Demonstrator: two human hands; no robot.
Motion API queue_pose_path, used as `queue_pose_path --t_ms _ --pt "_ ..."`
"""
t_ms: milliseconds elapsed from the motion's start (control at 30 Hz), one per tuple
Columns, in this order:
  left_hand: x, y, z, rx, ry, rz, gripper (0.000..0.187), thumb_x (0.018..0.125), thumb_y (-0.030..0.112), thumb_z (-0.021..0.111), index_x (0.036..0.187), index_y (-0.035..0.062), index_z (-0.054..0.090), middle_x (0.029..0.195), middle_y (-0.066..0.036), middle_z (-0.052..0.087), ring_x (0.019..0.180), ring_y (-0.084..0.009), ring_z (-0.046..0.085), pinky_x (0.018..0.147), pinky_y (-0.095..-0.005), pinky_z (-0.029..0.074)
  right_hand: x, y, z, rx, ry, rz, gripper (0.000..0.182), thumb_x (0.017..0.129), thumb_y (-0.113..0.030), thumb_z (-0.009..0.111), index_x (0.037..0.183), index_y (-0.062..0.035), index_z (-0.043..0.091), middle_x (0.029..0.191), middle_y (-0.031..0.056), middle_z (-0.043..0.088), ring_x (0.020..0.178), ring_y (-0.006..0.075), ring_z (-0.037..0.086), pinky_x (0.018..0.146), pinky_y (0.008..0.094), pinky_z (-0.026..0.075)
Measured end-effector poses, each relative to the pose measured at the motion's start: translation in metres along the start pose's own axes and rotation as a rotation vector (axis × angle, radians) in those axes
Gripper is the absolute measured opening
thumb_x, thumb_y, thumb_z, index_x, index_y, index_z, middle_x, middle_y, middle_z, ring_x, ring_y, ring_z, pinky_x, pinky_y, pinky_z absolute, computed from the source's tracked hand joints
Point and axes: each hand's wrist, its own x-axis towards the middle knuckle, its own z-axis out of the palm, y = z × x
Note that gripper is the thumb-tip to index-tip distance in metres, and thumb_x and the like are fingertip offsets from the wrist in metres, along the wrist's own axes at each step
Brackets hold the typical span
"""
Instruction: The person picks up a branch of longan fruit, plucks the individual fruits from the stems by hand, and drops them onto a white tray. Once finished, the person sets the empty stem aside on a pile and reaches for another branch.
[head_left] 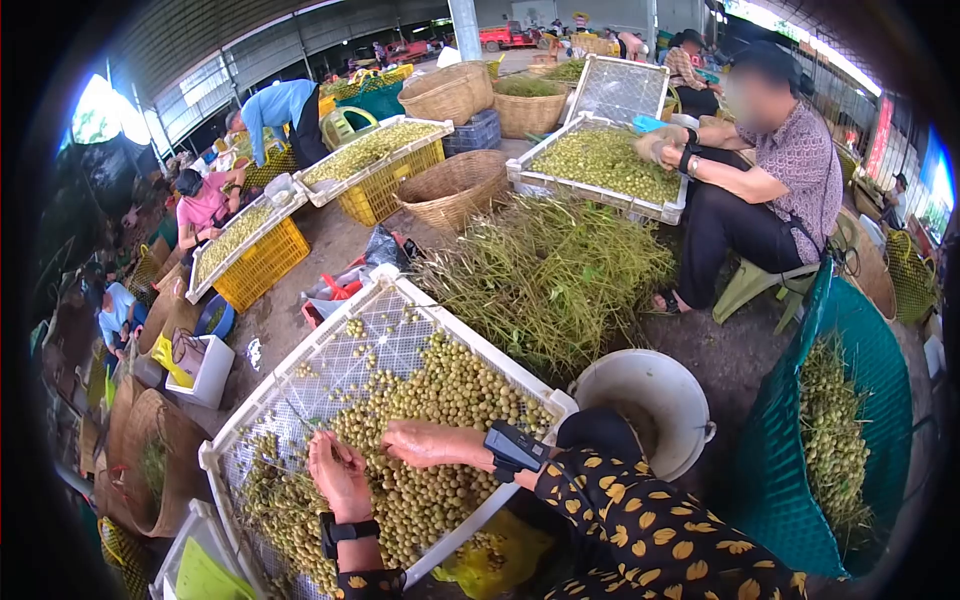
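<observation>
A white mesh tray [335, 345] lies in front of me, heaped with small round yellow-brown fruits [455, 390] that look like longans. My left hand [340, 480] is over the tray's left half, fingers pinched together; a thin green twig seems to stick out from the fingertips. Beside it, my right hand [428, 444] is closed above the fruits, its fingertips pointing left, and whatever it may hold is hidden. Fruits still on stems [268, 480] gather near the tray's left edge. Both wrists carry dark straps.
A pile of stripped stems [550, 280] lies beyond the tray. A white bucket [650, 395] stands at its right, and a green woven bag [760, 470] holds fruit bunches. Across from me, a seated person [780, 170] handles fruits at another tray [540, 180]. Wicker baskets [460, 190] stand behind.
</observation>
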Motion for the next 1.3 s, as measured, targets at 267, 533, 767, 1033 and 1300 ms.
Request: queue_pose_path --t_ms 267,533,767,1033,1300 --pt "0.000 -0.002 0.005 0.042 0.153 -0.007 0.008 0.086 0.020 0.058 0.081 0.0160 0.053 0.057 0.005 0.037 0.044 -0.0063 0.033 0.041 -0.0226 0.025 0.004 -0.016 -0.022 0.046 0.012 0.132 0.005 0.079 -0.006 0.054 0.078 -0.0006 0.054 0.073 0.0182 0.054 0.065 0.0360 0.053 0.058 0.0425 0.043" --pt "0.005 -0.006 -0.003 -0.113 0.140 -0.027 0.020 0.094 0.025 0.049 0.082 0.0102 0.051 0.052 0.001 0.040 0.042 -0.0099 0.037 0.037 -0.0245 0.032 0.015 -0.038 -0.036 0.101 -0.107 0.265 0.013 0.085 -0.006 0.053 0.093 0.0018 0.060 0.083 0.0165 0.060 0.076 0.0330 0.058 0.068 0.0384 0.047" --pt "0.008 -0.003 -0.009 -0.125 0.146 0.000 0.023 0.096 0.029 0.046 0.084 0.0100 0.049 0.052 0.000 0.040 0.039 -0.0117 0.037 0.037 -0.0248 0.030 0.005 -0.025 -0.044 -0.168 -0.143 0.280 0.013 0.087 -0.009 0.053 0.088 0.0028 0.056 0.081 0.0175 0.058 0.076 0.0325 0.058 0.068 0.0417 0.046" --pt "0.001 0.006 -0.001 -0.099 0.106 -0.028 0.023 0.097 0.029 0.044 0.087 0.0091 0.048 0.053 0.000 0.039 0.041 -0.0118 0.040 0.038 -0.0245 0.031 0.017 -0.041 -0.066 -0.049 -0.343 0.423 0.080 0.071 -0.037 0.072 0.135 -0.0040 0.037 0.140 0.0184 0.033 0.131 0.0311 0.031 0.109 0.0388 0.027" --pt "-0.003 0.000 0.006 -0.112 0.052 -0.049 0.021 0.096 0.028 0.046 0.085 0.0104 0.050 0.054 0.000 0.042 0.043 -0.0122 0.044 0.038 -0.0242 0.032 0.021 -0.038 -0.038 0.382 -0.341 0.577 0.016 0.088 -0.016 0.058 0.094 -0.0021 0.062 0.073 0.0047 0.063 0.061 0.0116 0.057 0.058 0.0275 0.047"
